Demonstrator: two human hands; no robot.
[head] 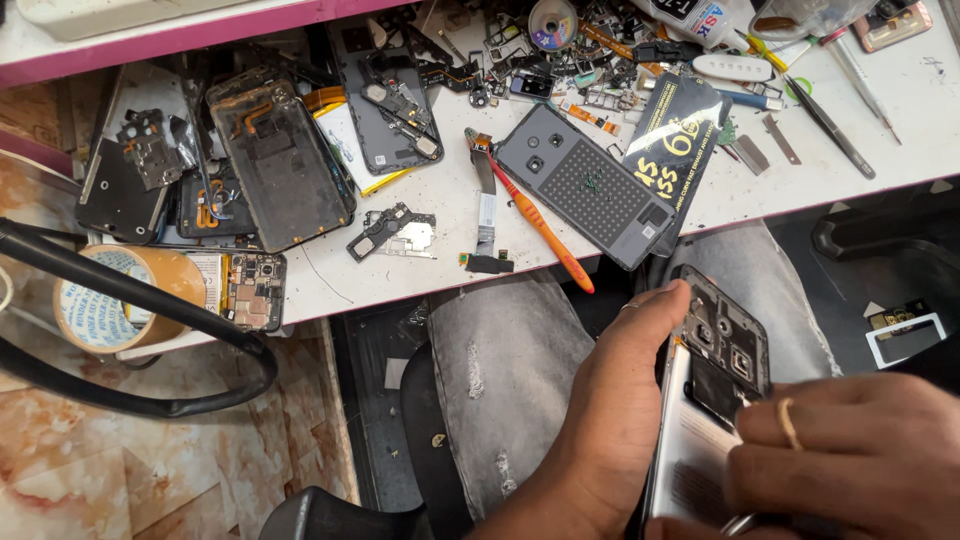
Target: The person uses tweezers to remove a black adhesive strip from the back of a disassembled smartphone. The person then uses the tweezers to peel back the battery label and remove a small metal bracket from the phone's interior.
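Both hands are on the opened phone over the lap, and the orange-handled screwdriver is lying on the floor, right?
Not quite. The head view shows the left hand and right hand on the opened phone over the lap, but the orange-handled screwdriver lies on the white workbench, its handle end reaching past the front edge.

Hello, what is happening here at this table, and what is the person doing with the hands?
A person sits at a cluttered white worktable and holds an opened phone over the lap. The left hand supports its edge, and the right hand presses on its exposed back, where the cover is off near the camera part. On the table lie a grey back cover, an orange-handled tool, a tape roll and many loose phone parts.
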